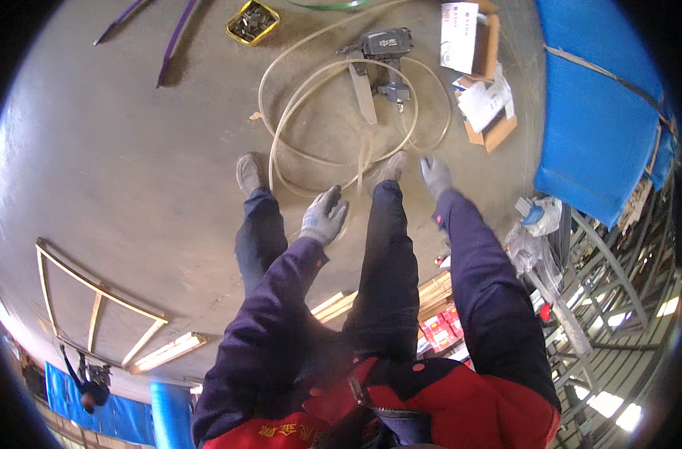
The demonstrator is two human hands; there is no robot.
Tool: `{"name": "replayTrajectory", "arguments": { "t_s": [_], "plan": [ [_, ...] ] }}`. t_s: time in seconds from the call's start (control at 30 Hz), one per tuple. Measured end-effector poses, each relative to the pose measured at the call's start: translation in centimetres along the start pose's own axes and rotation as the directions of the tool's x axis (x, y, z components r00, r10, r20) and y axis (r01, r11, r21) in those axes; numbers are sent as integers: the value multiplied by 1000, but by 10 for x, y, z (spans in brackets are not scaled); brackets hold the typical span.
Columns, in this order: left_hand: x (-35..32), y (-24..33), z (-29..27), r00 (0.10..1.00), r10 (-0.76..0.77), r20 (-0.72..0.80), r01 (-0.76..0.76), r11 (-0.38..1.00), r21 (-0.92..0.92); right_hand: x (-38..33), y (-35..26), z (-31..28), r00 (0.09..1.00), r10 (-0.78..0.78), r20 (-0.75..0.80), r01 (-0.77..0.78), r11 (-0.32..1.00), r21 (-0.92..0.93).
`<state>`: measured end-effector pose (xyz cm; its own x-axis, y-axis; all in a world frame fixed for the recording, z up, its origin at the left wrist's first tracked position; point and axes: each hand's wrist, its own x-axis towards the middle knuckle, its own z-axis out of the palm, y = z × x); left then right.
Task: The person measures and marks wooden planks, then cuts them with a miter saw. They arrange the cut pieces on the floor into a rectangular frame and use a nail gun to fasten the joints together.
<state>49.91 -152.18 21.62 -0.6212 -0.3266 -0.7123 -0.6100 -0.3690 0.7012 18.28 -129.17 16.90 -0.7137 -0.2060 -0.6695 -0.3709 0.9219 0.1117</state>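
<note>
Both of my hands wear light grey work gloves and hang above the concrete floor. My left hand [324,217] is over the near edge of a looped, pale translucent air hose [280,135], fingers stretched and apart, with nothing seen in it. Right of my forward shoe [392,166], my right hand [435,175] is slightly blurred. Its fingers look extended, and no held thing shows. Ahead of both hands a dark grey pneumatic nail gun [386,45] lies on its side on the floor, its long magazine [363,93] pointing toward me, with hose loops around and across it.
Opened cardboard boxes [495,135] with papers lie right of the hose, beside a blue-covered stack [591,112]. A yellow tub [252,23] of small metal pieces stands far ahead, purple strips [175,45] to its left. A wooden frame [94,323] and another person [93,395] are at lower left.
</note>
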Motion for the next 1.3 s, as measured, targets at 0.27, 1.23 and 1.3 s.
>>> {"name": "replayTrajectory", "arguments": {
  "t_s": [0.27,1.23,1.3],
  "plan": [
    [68,10,83,970,118,-213,-152,976,-154,285,-104,5,798,-558,-227,494,822,-284],
    [116,-5,96,880,-464,-107,197,561,-804,364,40,-127,780,-67,-622,97,995,15],
    [121,-6,104,873,-477,-100,205,546,-812,382,52,-123,891,-91,-445,58,994,-88]
  ]
}}
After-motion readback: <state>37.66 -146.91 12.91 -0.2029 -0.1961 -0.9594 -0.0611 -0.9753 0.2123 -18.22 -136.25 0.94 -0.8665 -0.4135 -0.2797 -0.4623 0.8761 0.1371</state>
